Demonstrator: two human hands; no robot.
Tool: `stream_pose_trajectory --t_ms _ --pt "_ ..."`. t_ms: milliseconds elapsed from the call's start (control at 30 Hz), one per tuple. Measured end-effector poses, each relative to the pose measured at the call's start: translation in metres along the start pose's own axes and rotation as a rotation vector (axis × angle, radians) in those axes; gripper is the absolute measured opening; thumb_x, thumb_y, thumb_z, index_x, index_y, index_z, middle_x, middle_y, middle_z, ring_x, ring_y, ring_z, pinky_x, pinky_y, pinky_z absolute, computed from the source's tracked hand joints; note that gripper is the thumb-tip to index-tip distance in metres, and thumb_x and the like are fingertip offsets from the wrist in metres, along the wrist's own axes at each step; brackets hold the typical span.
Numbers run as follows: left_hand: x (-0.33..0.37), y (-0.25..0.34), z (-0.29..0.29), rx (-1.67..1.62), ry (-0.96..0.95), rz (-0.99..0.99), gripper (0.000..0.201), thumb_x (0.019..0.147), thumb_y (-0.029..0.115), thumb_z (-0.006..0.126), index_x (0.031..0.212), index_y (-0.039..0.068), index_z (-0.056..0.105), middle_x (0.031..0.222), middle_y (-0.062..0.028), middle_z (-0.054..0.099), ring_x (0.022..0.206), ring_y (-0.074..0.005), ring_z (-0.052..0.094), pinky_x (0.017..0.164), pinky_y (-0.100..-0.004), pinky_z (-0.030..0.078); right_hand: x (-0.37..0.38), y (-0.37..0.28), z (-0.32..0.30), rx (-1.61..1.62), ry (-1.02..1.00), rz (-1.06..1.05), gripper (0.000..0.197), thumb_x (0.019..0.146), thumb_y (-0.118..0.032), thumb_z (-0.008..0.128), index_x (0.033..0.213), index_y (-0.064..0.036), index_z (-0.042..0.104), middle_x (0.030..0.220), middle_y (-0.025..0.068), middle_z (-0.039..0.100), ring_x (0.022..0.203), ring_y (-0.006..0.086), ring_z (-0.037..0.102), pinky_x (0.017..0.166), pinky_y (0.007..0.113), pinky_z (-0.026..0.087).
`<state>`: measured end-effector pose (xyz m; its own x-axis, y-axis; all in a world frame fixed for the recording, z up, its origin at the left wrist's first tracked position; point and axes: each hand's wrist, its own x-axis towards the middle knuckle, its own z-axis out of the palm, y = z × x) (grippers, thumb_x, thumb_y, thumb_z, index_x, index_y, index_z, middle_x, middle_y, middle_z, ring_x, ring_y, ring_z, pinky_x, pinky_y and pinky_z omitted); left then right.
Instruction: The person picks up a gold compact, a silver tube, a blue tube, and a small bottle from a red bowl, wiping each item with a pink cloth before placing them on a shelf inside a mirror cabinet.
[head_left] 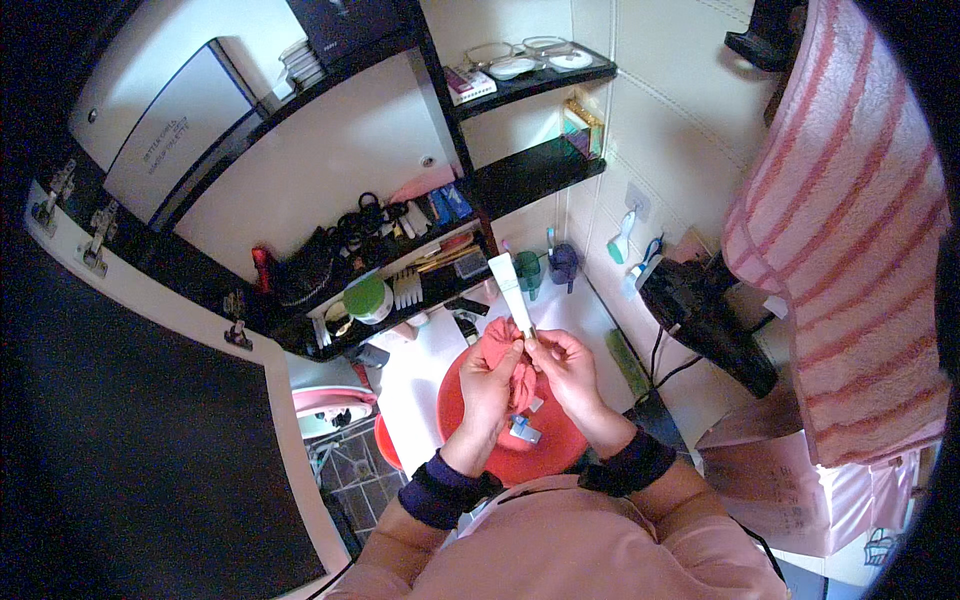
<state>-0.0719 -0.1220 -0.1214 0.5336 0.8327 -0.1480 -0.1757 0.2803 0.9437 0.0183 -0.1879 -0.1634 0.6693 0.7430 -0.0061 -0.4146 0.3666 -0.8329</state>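
Note:
A slim white tube (509,287) points up and away from me over the red basin (556,462). My right hand (568,376) is closed, pinching its lower end near the cap. Bunched in my left hand (484,388) is a coral-red cloth (498,338), its folds hanging down between my wrists. The fingers of both hands meet at the tube's lower end, where the cloth touches it. A small white and blue item (523,430) lies in the basin below; its kind is unclear.
The basin stands on a white counter (405,385). Dark shelves (540,178) hold glasses (510,60), a green-lidded jar (368,299) and toiletries. Cups (563,262) stand in the corner. At right hang a black hair dryer (708,315) and a striped towel (850,230). An opened cabinet door (150,420) fills the left.

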Motion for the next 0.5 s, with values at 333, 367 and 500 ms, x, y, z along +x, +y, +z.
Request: stream_pose_trajectory --t_ms 333,367,500 --pt "-0.015 -0.002 -0.009 -0.171 -0.131 -0.119 0.015 0.094 0.01 0.06 0.108 0.005 0.06 0.082 -0.0031 0.066 0.062 -0.0111 0.061 0.053 -0.0234 0.049 0.148 -0.05 -0.009 -0.288 0.35 -0.336 0.029 0.091 -0.027 0.067 0.099 0.0008 0.066 0.07 -0.0022 0.058 0.059 0.005 0.051 0.053 0.021 0.042" --pt "-0.017 -0.005 -0.012 -0.169 -0.126 -0.146 0.015 0.094 0.009 0.06 0.108 0.005 0.059 0.082 -0.0032 0.066 0.062 -0.0112 0.061 0.054 -0.0236 0.049 0.162 -0.053 -0.008 -0.29 0.38 -0.348 0.028 0.091 -0.027 0.067 0.098 0.0006 0.066 0.07 -0.0025 0.058 0.059 0.0048 0.051 0.053 0.021 0.042" --pt "-0.02 -0.016 -0.023 -0.142 -0.083 -0.125 0.015 0.094 0.008 0.059 0.109 0.004 0.059 0.087 -0.0036 0.067 0.068 -0.0105 0.062 0.058 -0.0237 0.051 0.197 -0.062 -0.012 -0.196 0.421 -0.262 0.024 0.091 -0.026 0.066 0.096 -0.0026 0.067 0.078 -0.0015 0.06 0.063 0.005 0.051 0.057 0.02 0.044"
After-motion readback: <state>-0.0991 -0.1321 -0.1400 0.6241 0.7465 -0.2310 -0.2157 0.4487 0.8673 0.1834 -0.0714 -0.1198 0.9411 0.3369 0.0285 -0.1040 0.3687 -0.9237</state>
